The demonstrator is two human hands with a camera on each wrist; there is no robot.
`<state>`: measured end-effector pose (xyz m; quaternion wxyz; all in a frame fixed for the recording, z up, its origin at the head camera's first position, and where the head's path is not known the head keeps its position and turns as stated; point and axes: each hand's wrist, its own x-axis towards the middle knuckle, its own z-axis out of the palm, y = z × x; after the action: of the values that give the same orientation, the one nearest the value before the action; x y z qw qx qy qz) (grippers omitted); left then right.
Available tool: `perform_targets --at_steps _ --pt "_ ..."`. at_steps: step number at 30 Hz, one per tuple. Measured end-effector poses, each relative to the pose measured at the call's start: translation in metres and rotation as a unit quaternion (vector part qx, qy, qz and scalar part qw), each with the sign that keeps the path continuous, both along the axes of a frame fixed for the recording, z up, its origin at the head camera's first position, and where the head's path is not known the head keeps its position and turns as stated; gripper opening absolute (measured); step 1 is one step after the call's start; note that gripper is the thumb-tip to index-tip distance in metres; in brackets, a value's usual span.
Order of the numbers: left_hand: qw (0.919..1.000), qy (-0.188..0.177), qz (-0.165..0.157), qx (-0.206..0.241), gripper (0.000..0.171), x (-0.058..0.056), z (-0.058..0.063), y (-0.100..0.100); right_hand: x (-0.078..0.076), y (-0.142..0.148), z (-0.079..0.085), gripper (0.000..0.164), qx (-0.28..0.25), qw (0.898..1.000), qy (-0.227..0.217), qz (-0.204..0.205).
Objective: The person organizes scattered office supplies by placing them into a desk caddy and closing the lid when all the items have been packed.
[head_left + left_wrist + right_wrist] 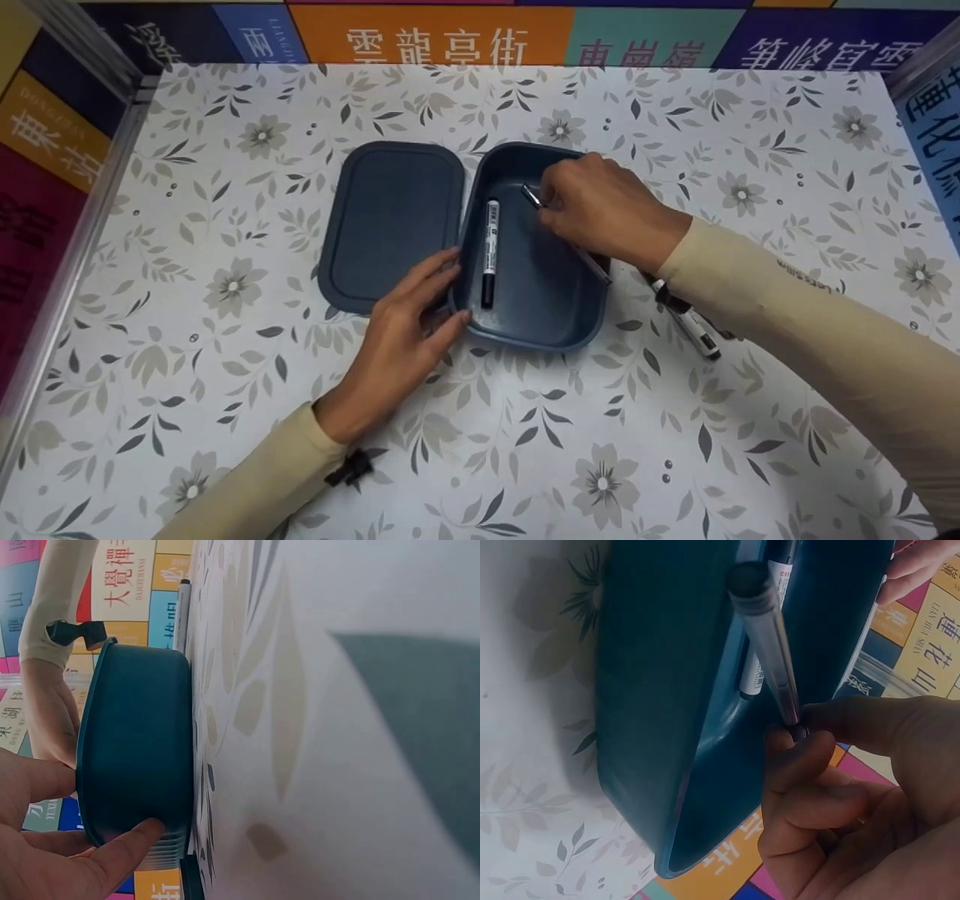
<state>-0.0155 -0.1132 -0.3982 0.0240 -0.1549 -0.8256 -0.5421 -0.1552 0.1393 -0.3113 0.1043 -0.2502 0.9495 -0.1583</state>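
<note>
A deep dark blue box (555,322) stands uncovered on the table. Inside it, along its left side, lies a white marker (490,240) with a black cap. My right hand (600,214) is over the box's right side and pinches a slim pen between thumb and fingers. In the right wrist view this pen (772,649) has a clear barrel and a dark end, and slants above the box's inside. My left hand (405,330) touches the box's front left corner, its fingers extended along the outside and the thumb near the rim.
Left of the box lies its flat dark blue lid (397,225). A white marker (697,334) rests on the table to the right, partly under my right forearm, with another dark, slim thing beside it. A floral cover (600,435) spans the table; colourful printed panels (435,34) border it.
</note>
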Motion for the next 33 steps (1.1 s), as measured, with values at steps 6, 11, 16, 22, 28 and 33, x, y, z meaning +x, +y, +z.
perform_targets --at_steps 6,11,16,22,28,33 --pt "1.0 -0.001 -0.001 0.001 0.054 0.0 0.0 0.0 -0.002 -0.006 -0.001 0.013 0.006 1.0 0.004 -0.002" --pt "1.0 0.003 0.0 0.003 0.054 -0.001 0.0 0.0 -0.003 -0.01 -0.001 0.012 0.0 1.0 0.007 0.006" --pt "1.0 0.007 0.0 -0.001 0.054 0.0 0.0 0.0 -0.005 -0.014 -0.004 0.012 -0.002 1.0 0.02 0.015" --pt "0.9999 0.014 -0.004 0.0 0.053 0.0 -0.001 0.0 -0.011 -0.016 -0.012 0.025 0.01 1.0 0.019 0.012" --pt "0.9999 0.014 -0.003 0.0 0.053 0.0 -0.001 0.0 -0.017 -0.018 -0.018 0.034 0.025 1.0 0.011 0.005" --pt "0.9999 0.007 -0.004 0.007 0.053 0.0 -0.001 0.0 -0.02 -0.021 -0.024 0.035 0.038 0.999 -0.004 0.007"
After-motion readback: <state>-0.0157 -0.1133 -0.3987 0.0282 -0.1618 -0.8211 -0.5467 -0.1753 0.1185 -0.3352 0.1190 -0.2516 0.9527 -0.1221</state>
